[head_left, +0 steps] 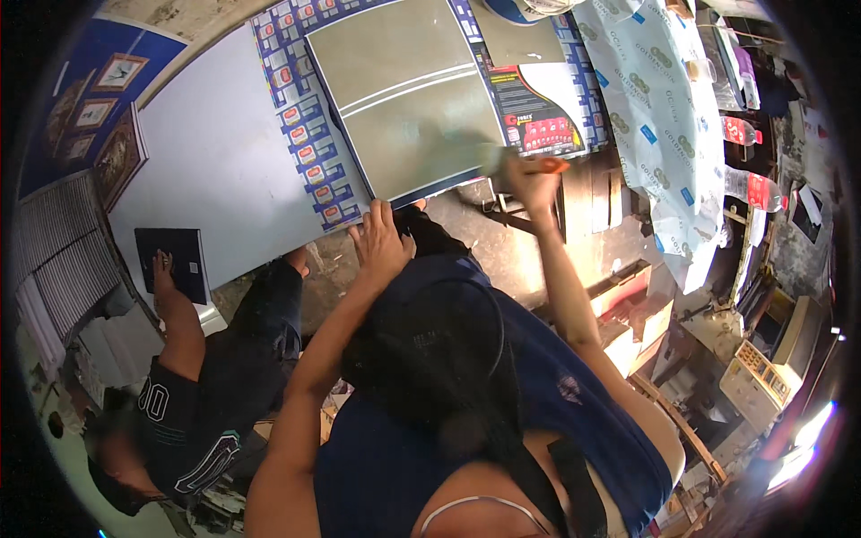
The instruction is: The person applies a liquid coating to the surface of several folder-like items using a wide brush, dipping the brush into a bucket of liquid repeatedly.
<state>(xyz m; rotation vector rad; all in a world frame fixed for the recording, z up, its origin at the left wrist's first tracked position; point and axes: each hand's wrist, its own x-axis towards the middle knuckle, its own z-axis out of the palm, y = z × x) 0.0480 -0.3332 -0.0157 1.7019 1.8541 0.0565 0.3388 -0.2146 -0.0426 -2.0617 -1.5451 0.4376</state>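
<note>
Right hand (531, 186) closed round an orange-handled brush-like tool (553, 166) — blurred, its pale head at the near right corner of a tan board (404, 85) with white stripes. Left hand (386, 244) open, fingers spread on the board's near edge. Board lies on a patterned sheet (309, 152) — co-worker's hand (162, 273) on dark book (184, 255), left.

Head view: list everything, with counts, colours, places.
Large panel: one, grey-brown, top centre
Tool: one, orange-handled, panel's right edge
Printed covering: one, blue, beneath panel
Patterned sheet: one, pale blue, right
Bottles: two, red-labelled, far right
Notebook: one, black, left
Stacked sheets: many, greyish, far left
Framed pictures: several, brownish, upper left
Clutter: uncountable, mixed, lower right
Co-worker: one, black-clothed, lower left
Left hand: one, bare, panel's lower edge
Right hand: one, bare, around tool
</note>
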